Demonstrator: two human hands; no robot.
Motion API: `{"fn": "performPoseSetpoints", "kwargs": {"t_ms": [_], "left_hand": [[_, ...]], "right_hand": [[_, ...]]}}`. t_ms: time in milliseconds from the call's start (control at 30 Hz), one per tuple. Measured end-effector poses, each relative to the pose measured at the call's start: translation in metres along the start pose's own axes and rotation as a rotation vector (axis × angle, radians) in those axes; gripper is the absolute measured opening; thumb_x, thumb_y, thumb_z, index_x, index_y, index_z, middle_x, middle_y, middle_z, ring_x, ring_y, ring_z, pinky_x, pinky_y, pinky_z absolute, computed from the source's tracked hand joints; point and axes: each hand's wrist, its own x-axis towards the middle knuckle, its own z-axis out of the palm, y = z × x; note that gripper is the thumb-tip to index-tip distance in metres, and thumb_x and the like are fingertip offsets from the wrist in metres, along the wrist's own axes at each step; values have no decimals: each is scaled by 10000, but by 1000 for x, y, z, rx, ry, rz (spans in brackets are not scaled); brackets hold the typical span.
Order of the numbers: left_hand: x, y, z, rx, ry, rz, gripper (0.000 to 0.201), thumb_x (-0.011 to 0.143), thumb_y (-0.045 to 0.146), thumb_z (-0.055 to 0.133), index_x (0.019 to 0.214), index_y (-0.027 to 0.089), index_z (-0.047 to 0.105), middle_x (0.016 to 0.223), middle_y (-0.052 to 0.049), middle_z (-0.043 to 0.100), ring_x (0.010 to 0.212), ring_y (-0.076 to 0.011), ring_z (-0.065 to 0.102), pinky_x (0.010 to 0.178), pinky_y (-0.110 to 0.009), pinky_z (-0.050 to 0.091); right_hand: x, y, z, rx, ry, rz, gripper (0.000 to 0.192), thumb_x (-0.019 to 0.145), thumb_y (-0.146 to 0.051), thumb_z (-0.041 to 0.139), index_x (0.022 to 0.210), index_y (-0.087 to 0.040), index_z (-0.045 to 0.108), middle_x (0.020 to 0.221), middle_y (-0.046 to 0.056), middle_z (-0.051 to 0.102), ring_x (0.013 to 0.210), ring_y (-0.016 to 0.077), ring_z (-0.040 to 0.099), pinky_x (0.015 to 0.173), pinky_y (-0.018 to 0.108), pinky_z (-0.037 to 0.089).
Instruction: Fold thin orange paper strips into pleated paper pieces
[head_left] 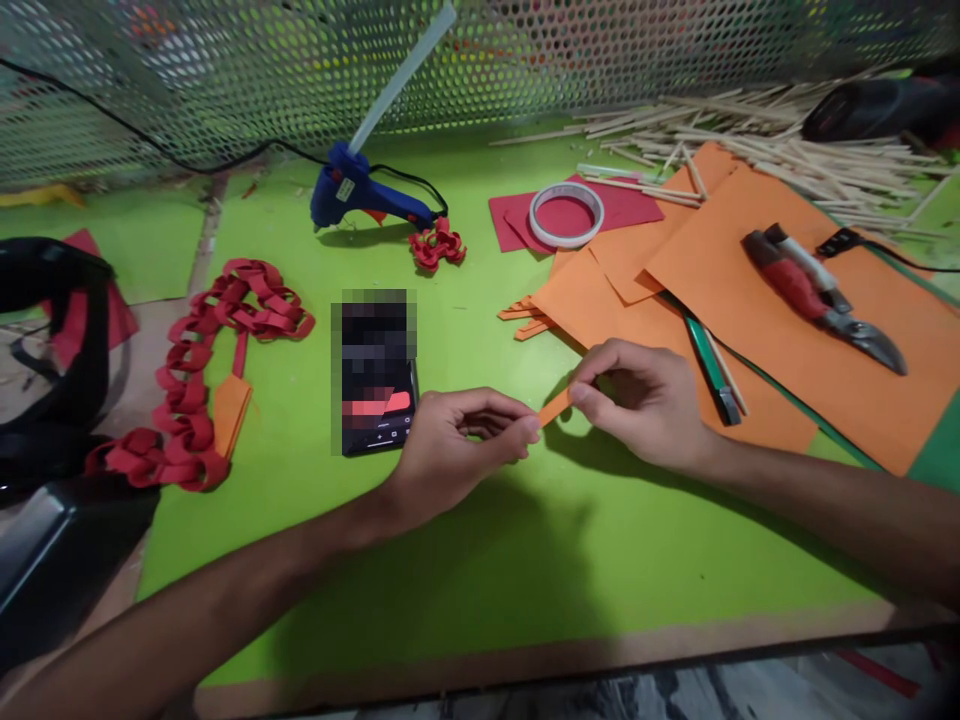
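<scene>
A short orange paper strip [556, 407] is stretched between my two hands above the green table. My left hand [466, 440] pinches one end between thumb and fingers. At the other end, my right hand [637, 398] grips the strip the same way. Just left of my left hand lies a phone [381, 375] with its screen partly blurred out. Orange paper sheets [780, 425] spread beside and behind my right hand, with several folded orange strips [529, 318] at their left edge.
A red paper chain [184, 370] lies at left. Farther back are a blue glue gun [360, 190], a small red paper piece [437, 246] and a tape roll [566, 215]. Pruning shears [825, 300], a green cutter [709, 368] and thin wooden sticks [795, 150] occupy the right.
</scene>
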Motion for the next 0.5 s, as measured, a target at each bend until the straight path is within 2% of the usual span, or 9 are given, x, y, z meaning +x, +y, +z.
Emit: {"fn": "performPoseSetpoints", "kwargs": {"t_ms": [233, 300, 400, 500], "left_hand": [[-1, 1, -2, -16, 11, -47, 107, 845, 276, 795, 866, 178, 760, 764, -14, 768, 652, -123, 731, 610, -181, 610], [0, 2, -2, 9, -4, -43, 143, 854, 297, 786, 936, 183, 757, 796, -17, 774, 686, -131, 737, 642, -194, 611], [0, 5, 0, 75, -28, -34, 307, 834, 321, 803, 1104, 193, 736, 864, -24, 783, 755, -137, 741, 687, -198, 599], [1, 4, 1, 130, -43, -14, 390, 793, 326, 837, 1147, 203, 733, 912, -25, 786, 814, -147, 741, 748, -210, 593]], "right_hand": [[2, -2, 0, 57, 82, 14, 101, 842, -215, 705, 770, -234, 637, 651, -28, 637, 536, 101, 560, 479, 252, 454], [3, -2, 0, 62, 83, 16, 102, 842, -213, 702, 768, -237, 636, 647, -29, 634, 534, 103, 562, 478, 253, 457], [3, -1, 0, 23, 62, -10, 92, 842, -213, 702, 779, -242, 642, 668, -23, 651, 567, 118, 588, 506, 265, 474], [2, -1, 0, -46, 31, -68, 79, 836, -210, 712, 800, -241, 649, 702, -14, 675, 601, 128, 610, 534, 277, 481]]}}
